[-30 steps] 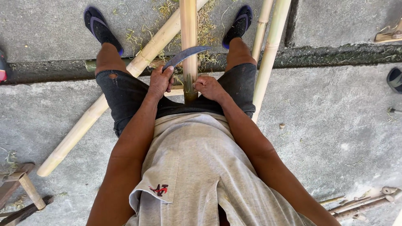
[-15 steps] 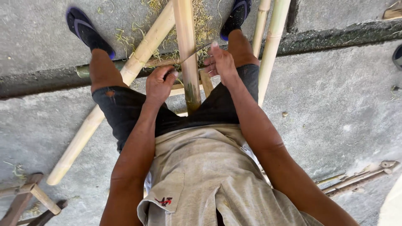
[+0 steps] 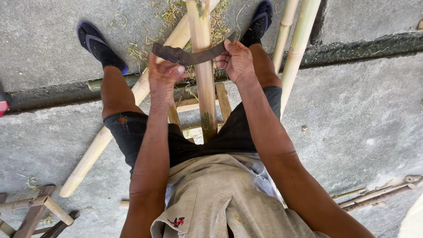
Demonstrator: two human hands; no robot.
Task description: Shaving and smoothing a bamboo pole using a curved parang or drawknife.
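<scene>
Concrete floor (image 3: 361, 132), curved blade (image 3: 194, 55) crosswise (left-right)

Person wore a beige short-sleeved shirt (image 3: 220, 198) with a small red mark near the hem, below the grips. Dark shorts (image 3: 145, 141), frayed at left leg edge. Dark blue flip-flops (image 3: 99, 46) on both feet, beyond the grips. Arms bare, no sleeves reaching them.

You see a dark rusty-brown blade (image 3: 194, 55), pale yellow bamboo (image 3: 203, 66), blue-strapped black sandals (image 3: 100, 46), black shorts (image 3: 132, 136), a beige shirt (image 3: 220, 198) and grey concrete floor (image 3: 361, 123).
</scene>
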